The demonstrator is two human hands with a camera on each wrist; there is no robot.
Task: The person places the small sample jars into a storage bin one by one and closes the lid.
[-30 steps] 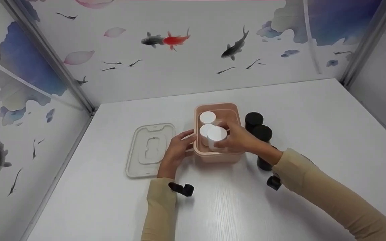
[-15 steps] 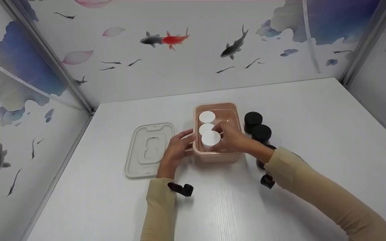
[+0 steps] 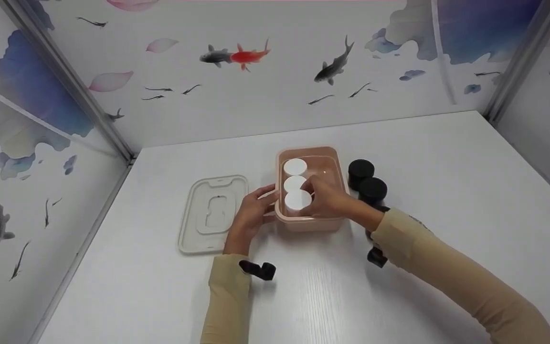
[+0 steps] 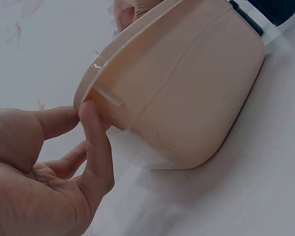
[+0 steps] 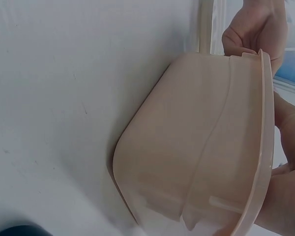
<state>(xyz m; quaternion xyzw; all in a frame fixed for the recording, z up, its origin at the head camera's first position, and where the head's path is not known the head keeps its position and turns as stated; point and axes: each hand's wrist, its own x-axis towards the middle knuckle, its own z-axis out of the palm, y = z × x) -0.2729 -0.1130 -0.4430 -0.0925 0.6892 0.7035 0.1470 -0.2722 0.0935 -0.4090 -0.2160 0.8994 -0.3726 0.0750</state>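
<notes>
A pink plastic box (image 3: 311, 225) stands lidless on the white table. My left hand (image 3: 252, 210) pinches its left rim between thumb and finger, as the left wrist view shows at the box's edge (image 4: 88, 73). Inside, along the left wall, are white-topped jars: one at the back (image 3: 295, 166), one in the middle (image 3: 293, 183), and one at the front (image 3: 298, 199). My right hand (image 3: 330, 198) reaches over the right rim and grips the front jar. The box wall (image 5: 187, 137) hides that grip in the right wrist view.
A pale grey lid (image 3: 191, 215) lies flat left of the box. Black-capped jars, one at the back (image 3: 361, 171) and one nearer (image 3: 373, 190), stand to the right; my right arm partly covers more black behind it. Patterned walls (image 3: 275, 95) border the table.
My right hand has moved left and down with the white jar, bringing it into the front left of the box, in line with the other two. The left hand stays on the rim.
</notes>
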